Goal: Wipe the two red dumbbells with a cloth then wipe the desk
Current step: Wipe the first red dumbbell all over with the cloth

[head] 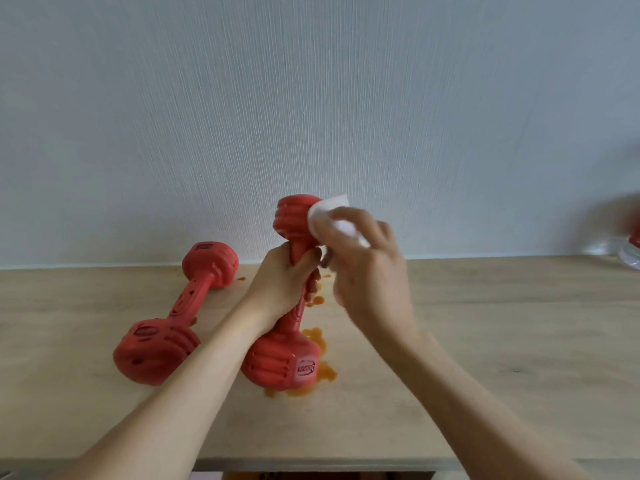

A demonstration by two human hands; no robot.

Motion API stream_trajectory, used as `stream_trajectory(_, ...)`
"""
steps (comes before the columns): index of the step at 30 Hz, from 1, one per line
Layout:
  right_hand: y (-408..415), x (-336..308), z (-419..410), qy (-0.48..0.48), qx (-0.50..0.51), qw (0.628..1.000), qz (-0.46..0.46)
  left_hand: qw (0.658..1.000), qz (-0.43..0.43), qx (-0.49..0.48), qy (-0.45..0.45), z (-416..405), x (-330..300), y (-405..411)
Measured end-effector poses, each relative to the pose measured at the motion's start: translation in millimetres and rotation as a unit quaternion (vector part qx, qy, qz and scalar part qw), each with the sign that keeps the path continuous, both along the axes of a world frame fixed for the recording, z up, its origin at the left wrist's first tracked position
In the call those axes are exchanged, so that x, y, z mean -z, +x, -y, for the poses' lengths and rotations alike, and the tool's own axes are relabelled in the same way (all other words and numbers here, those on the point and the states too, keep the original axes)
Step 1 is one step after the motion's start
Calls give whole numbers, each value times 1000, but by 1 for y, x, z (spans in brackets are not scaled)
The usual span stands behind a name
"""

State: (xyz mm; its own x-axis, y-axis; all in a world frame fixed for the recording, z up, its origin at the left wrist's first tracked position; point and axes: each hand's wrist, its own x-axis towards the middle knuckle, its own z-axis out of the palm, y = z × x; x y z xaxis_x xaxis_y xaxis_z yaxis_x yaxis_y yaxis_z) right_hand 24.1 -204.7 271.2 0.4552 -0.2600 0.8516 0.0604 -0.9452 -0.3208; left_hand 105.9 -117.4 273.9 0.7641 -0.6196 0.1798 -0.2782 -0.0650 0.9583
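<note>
Nearest the viewer, the front edge of the pale wooden worktop (485, 393) runs across the bottom of the view, with two bare forearms reaching over it. Just beyond, the held dumbbell (280, 362) stands tilted, its lower head resting on the worktop amid orange spill patches (313, 337) that trail away along its right side. The left hand (277, 289) grips the narrow handle, fingers curled round it. That waist looks the natural place to hold: the heads are ribbed and broad, and the piece looks rigid and probably weighty, so bracing one end on the surface seems to spare the wrist. The right hand (367, 258) pinches a white cloth (329, 213) in curled fingers and presses it against the raised upper head; the cloth looks soft and light, folding easily into the grooves, though this part of the view is blurred. To the left, the second dumbbell (176, 310) lies flat, well apart from the hands, with dark specks on its handle and near head, so it likely wants wiping too. Open worktop lies to the right and along the front for setting things down. Further back the worktop meets a pale textured wall (311, 98), limiting reach behind. At the far right edge a clear, red-topped object (632, 247) sits, too blurred to identify.
</note>
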Motion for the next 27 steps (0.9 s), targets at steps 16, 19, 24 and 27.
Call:
stream_trajectory(16,-3,-6,47,286,-118,949,-62,996,16,91,14,3,2,-4)
stream_trajectory(19,-8,-8,38,264,-108,958,-45,997,12,70,1,2,2,-3)
stream_trajectory(24,-5,-5,13,147,-91,983,-58,999,-18,37,-6,1,-2,-3)
stream_trajectory(27,-5,-10,27,251,-145,955,-62,998,3,63,7,-1,0,-2)
